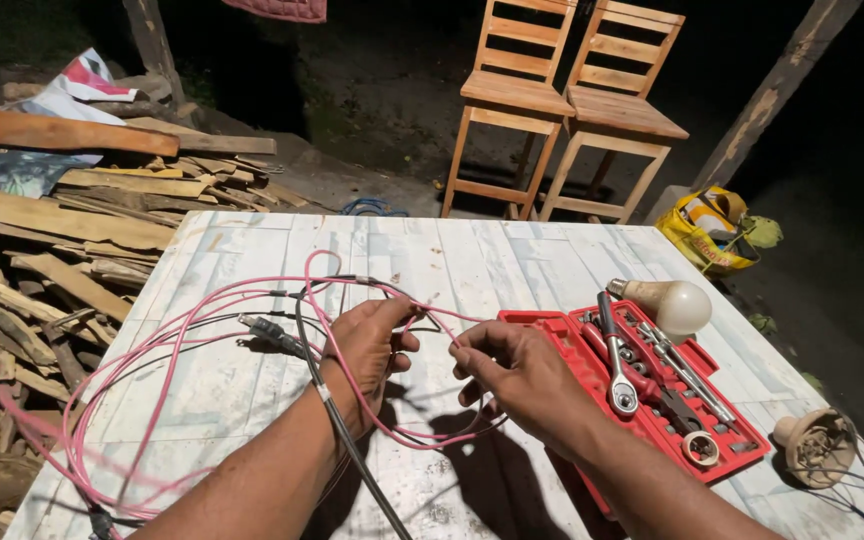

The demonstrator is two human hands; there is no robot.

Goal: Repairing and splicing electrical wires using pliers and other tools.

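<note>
Over at the left edge of the frame sits a heap of scrap wood (72, 230), and beside it the whitewashed plank table (252, 380) takes up the middle. Loops of pink wire (127, 375) sprawl across the table's left half, running on toward the centre, with a black plug (270, 332) lying just left of the hands. Now the left hand (370, 352), centre frame, is curled closed with the pink wire passing through its fingers, while a grey-black cable (337, 430) crosses over its wrist. Just to the right, the right hand (517, 378) pinches a strand of the same pink wire between thumb and fingertips. Moving right, an open red socket set (657, 385) lies touching that forearm, ratchet inside. A white light bulb (670, 305) rests at its upper edge, and a lamp socket (817, 447) sits at lower right. Two wooden chairs (567, 105) stand in the upper middle, beyond the table.
</note>
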